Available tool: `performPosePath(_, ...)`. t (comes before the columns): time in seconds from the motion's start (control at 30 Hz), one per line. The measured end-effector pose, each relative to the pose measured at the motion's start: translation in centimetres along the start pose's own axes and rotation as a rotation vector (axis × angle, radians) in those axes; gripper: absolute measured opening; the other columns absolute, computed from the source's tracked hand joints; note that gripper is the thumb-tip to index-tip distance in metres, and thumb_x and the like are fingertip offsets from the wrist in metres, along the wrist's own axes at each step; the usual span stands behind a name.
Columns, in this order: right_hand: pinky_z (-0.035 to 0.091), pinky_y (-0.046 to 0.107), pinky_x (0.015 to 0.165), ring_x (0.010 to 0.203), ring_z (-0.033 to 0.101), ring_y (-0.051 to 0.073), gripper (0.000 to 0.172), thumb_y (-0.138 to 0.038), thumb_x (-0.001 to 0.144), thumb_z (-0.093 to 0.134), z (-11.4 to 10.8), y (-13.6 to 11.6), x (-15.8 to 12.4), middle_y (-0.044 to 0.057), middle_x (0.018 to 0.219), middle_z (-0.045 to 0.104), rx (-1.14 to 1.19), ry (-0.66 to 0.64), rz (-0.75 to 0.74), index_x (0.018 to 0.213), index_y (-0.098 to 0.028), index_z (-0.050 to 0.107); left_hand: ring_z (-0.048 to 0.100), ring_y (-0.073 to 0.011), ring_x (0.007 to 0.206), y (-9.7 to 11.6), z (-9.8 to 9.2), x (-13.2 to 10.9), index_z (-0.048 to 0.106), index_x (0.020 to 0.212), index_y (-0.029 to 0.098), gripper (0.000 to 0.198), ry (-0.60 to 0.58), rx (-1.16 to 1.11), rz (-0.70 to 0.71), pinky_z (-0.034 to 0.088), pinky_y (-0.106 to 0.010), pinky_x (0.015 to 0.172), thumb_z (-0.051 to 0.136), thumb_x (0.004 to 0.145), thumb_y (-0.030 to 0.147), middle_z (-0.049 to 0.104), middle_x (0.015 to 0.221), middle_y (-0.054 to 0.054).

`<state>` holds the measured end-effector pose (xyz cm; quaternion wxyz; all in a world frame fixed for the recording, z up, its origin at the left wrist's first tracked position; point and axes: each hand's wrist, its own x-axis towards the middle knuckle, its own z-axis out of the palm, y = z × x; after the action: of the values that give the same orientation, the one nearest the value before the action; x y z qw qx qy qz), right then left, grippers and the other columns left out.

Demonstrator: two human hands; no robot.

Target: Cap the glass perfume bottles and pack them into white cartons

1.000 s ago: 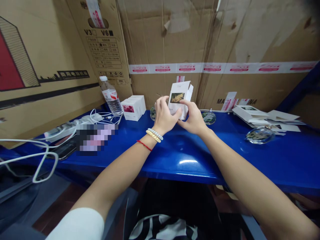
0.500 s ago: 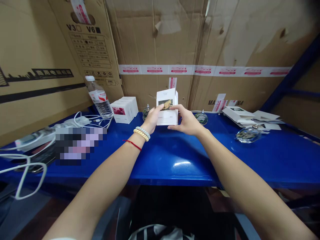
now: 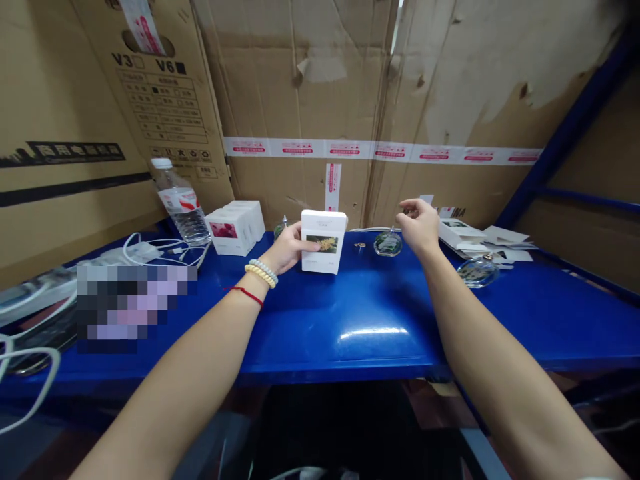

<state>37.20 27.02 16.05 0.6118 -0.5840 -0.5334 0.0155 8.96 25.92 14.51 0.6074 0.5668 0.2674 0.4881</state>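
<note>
My left hand (image 3: pixel 290 248) grips a small white box (image 3: pixel 320 263) upright by its left side, thumb on the front. A picture of yellow flowers is printed on that front, and the top looks closed. Away to the right, my right hand (image 3: pixel 420 223) is raised over the table, fingers loosely curled with a gap and nothing visible between them. Just left of it stands a round glass perfume bottle (image 3: pixel 387 244). A small gold-coloured piece (image 3: pixel 359 245) lies between bottle and box. Another perfume bottle (image 3: pixel 285 221) is partly hidden behind my left hand.
White boxes (image 3: pixel 234 230) stand in a row beside a water bottle (image 3: pixel 183 208) at left. White cables (image 3: pixel 137 250) and a blurred-out item (image 3: pixel 133 303) lie further left. At right are flattened white cartons (image 3: pixel 463 233) and a tilted glass bottle (image 3: pixel 479 271). Cardboard (image 3: pixel 300 107) backs the blue table (image 3: pixel 320 333).
My right hand has let go of the white box and moved right, past the standing bottle. The box, still in my left hand, is lower, and its raised top flap is now down.
</note>
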Motion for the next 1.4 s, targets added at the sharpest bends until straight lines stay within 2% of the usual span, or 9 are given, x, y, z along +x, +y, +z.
performPosePath(0.2, 0.049, 0.040, 0.091, 0.095, 0.061, 0.023, 0.051, -0.020, 0.053, 0.064, 0.2, 2.4, 0.6, 0.009, 0.106, 0.064, -0.028, -0.124, 0.278, 0.104, -0.015, 0.060, 0.068, -0.0294, 0.101, -2.3, 1.5, 0.4, 0.063, 0.097, 0.013, 0.057, -0.098, -0.017, -0.057, 0.044, -0.054, 0.105, 0.084, 0.044, 0.008, 0.074, 0.096, -0.008)
performPosePath(0.4, 0.048, 0.039, 0.090, 0.091, 0.059, 0.020, 0.037, -0.022, 0.056, 0.056, 0.1, 1.1, 0.6, 0.007, 0.097, 0.063, -0.010, 0.054, 0.085, 0.092, -0.017, 0.058, 0.066, -0.0295, 0.106, -2.5, 0.7, 0.7, 0.065, 0.100, 0.013, 0.057, -0.116, 0.172, -0.050, 0.041, -0.056, 0.108, 0.086, 0.046, 0.011, 0.072, 0.109, -0.010)
performPosePath(0.57, 0.048, 0.038, 0.085, 0.075, 0.055, 0.017, 0.022, -0.024, 0.058, 0.053, 0.3, 0.2, 0.4, 0.004, 0.083, 0.062, -0.007, 0.074, -0.032, 0.079, -0.018, 0.057, 0.066, -0.0292, 0.109, -2.2, 0.8, 0.6, 0.067, 0.099, 0.013, 0.056, -0.129, 0.332, -0.108, 0.041, -0.056, 0.110, 0.086, 0.047, 0.012, 0.071, 0.114, -0.012)
performPosePath(0.67, 0.048, 0.038, 0.088, 0.079, 0.056, 0.018, 0.021, -0.025, 0.059, 0.054, 0.2, 0.4, 0.5, 0.004, 0.083, 0.062, -0.028, 0.117, 0.019, 0.078, -0.018, 0.057, 0.065, -0.0298, 0.111, -2.3, 0.7, 0.8, 0.066, 0.103, 0.012, 0.058, -0.099, 0.399, -0.096, 0.042, -0.056, 0.109, 0.086, 0.048, 0.013, 0.069, 0.118, -0.014)
performPosePath(0.8, 0.049, 0.035, 0.089, 0.082, 0.059, 0.018, 0.020, -0.028, 0.065, 0.052, -0.2, 1.5, 1.0, 0.006, 0.087, 0.064, -0.005, 0.162, 0.207, 0.082, -0.018, 0.055, 0.064, -0.0305, 0.114, -2.5, 0.5, 1.0, 0.064, 0.108, 0.012, 0.061, -0.043, 0.452, -0.031, 0.043, -0.055, 0.109, 0.086, 0.051, 0.018, 0.067, 0.123, -0.016)
performPosePath(0.97, 0.049, 0.032, 0.088, 0.090, 0.061, 0.019, 0.033, -0.021, 0.059, 0.058, 0.0, 3.2, 0.6, 0.006, 0.095, 0.067, -0.088, -0.108, 0.364, 0.092, -0.019, 0.058, 0.063, -0.0308, 0.116, -2.1, 0.4, 0.9, 0.066, 0.109, 0.013, 0.059, -0.034, 0.513, -0.013, 0.042, -0.056, 0.110, 0.085, 0.053, 0.020, 0.067, 0.124, -0.015)
performPosePath(1.1, 0.050, 0.031, 0.078, 0.080, 0.060, 0.019, 0.033, -0.013, 0.049, 0.061, 0.5, 4.4, 0.1, 0.004, 0.081, 0.066, -0.129, -0.284, 0.394, 0.082, -0.018, 0.062, 0.065, -0.0291, 0.113, -1.1, 0.0, 0.6, 0.069, 0.105, 0.016, 0.056, -0.131, 0.489, -0.111, 0.042, -0.055, 0.110, 0.084, 0.051, 0.016, 0.069, 0.120, -0.012)
performPosePath(1.27, 0.046, 0.026, 0.064, 0.067, 0.055, 0.014, 0.028, -0.014, 0.050, 0.062, 0.7, 5.0, 0.0, 0.002, 0.070, 0.062, -0.149, -0.387, 0.411, 0.078, -0.016, 0.066, 0.070, -0.0253, 0.098, 0.3, -1.3, 0.4, 0.073, 0.096, 0.021, 0.051, -0.281, 0.570, -0.165, 0.049, -0.050, 0.104, 0.084, 0.047, 0.014, 0.075, 0.105, -0.006)
performPosePath(1.4, 0.041, 0.024, 0.056, 0.061, 0.051, 0.012, 0.027, -0.017, 0.052, 0.063, 0.5, 5.0, 0.0, 0.001, 0.067, 0.060, -0.150, -0.420, 0.422, 0.079, -0.014, 0.066, 0.071, -0.0245, 0.091, 2.2, -2.9, -0.3, 0.075, 0.086, 0.023, 0.046, -0.311, 0.667, -0.242, 0.054, -0.044, 0.096, 0.086, 0.043, 0.015, 0.076, 0.097, -0.004)
